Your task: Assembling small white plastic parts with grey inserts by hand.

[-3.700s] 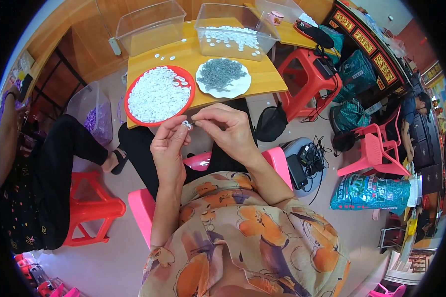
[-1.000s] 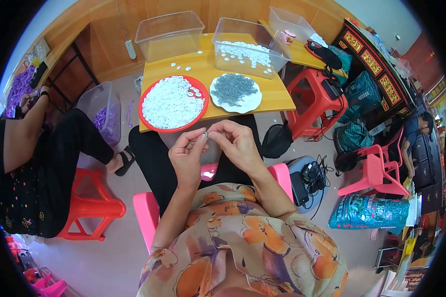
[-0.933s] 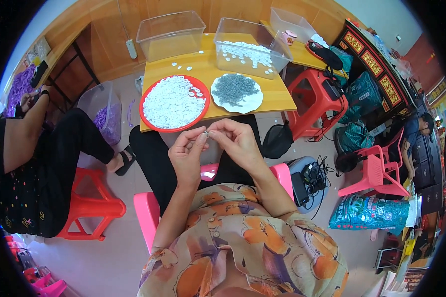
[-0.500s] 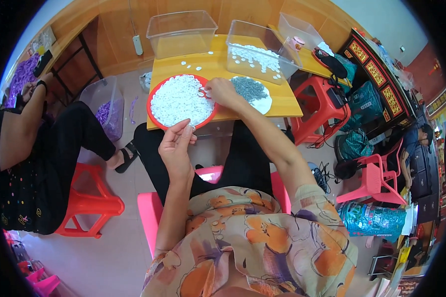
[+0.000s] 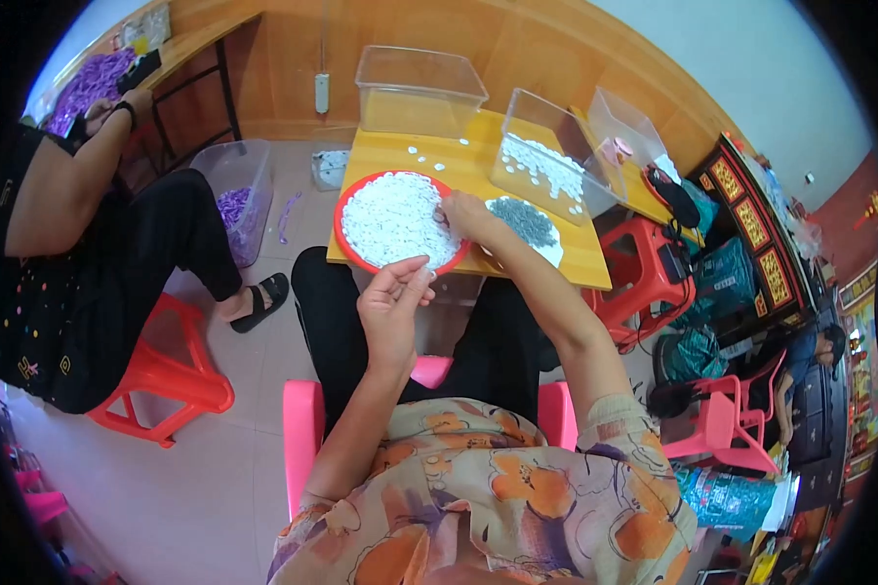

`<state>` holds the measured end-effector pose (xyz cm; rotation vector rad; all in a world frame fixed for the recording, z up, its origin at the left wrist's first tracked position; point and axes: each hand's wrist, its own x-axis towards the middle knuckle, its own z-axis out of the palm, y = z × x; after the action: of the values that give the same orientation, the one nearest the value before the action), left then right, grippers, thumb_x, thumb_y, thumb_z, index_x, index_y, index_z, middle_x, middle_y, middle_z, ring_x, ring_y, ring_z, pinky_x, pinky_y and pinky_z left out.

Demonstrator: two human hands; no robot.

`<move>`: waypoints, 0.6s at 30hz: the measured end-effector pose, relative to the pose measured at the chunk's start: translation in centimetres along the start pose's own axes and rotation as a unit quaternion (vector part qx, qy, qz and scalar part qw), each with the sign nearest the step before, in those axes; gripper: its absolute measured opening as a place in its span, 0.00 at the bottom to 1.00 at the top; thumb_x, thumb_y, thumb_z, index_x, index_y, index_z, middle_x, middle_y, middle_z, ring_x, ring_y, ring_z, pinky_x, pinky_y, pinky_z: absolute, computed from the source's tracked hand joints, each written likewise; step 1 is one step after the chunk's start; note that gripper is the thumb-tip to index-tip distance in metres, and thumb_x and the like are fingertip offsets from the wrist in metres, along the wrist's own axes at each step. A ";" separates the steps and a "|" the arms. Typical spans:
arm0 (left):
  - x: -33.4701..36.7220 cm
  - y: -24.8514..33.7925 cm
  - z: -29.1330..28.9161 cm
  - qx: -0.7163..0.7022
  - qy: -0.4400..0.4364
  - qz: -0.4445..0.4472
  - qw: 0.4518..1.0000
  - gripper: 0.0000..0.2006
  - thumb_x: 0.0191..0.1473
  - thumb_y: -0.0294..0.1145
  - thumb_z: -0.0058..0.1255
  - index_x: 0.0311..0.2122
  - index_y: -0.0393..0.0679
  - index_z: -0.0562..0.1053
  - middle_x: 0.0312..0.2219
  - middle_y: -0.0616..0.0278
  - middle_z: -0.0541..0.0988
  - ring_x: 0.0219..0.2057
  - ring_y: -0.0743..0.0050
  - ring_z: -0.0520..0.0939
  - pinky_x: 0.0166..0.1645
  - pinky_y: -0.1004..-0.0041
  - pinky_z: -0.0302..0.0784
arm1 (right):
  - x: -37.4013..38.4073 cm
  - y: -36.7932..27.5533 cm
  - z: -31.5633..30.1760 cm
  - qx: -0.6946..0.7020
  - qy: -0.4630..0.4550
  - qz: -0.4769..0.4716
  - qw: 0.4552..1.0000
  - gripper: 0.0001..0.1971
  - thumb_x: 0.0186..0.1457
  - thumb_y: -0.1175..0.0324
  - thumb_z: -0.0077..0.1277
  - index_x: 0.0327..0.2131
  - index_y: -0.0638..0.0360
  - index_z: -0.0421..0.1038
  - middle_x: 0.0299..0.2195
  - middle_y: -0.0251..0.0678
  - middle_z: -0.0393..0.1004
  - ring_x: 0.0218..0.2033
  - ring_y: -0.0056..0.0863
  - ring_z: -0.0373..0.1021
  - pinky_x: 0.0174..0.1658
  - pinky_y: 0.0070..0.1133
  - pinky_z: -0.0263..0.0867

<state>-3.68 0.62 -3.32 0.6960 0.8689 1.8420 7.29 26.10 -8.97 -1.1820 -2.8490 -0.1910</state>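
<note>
A round red tray [image 5: 344,239] heaped with small white oval pieces [image 5: 392,216] sits at the near left of the yellow table. Just in front of its near rim, my left hand [image 5: 392,310] is closed, thumb and forefinger pinching a small white piece [image 5: 430,274]. My right hand [image 5: 468,216] reaches over the tray's right edge with its fingertips bent together at the white pieces; what they hold is hidden. Right of that hand lies a pile of small grey pieces [image 5: 525,222] on a white round base [image 5: 552,252].
On the yellow table [image 5: 458,161] stand a clear bin [image 5: 419,93] and a tipped clear bin with white pieces [image 5: 546,171]. A red stool [image 5: 639,268] is at the right. At left, a person [image 5: 59,263] sits beside a clear bin of purple pieces [image 5: 232,205].
The whole view has shifted, so the table and tray appear farther right and lower. Both hands keep nearly the same places by the tray; the left still pinches its white piece.
</note>
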 end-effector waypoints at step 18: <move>-1.5 0.7 1.4 -0.055 -0.103 0.060 0.991 0.08 0.49 0.20 0.49 0.36 0.34 0.72 0.26 0.64 0.76 0.26 0.85 0.75 0.33 0.85 0.70 | -16.9 -12.8 -11.4 0.853 0.155 0.140 0.478 0.10 0.47 0.76 0.53 0.35 0.68 0.71 0.27 0.37 0.74 0.26 0.18 0.69 0.31 0.13 0.64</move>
<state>-2.36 -0.58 -2.07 0.8663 0.5980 1.8703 10.21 3.78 -0.49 -0.6810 -1.0583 1.7019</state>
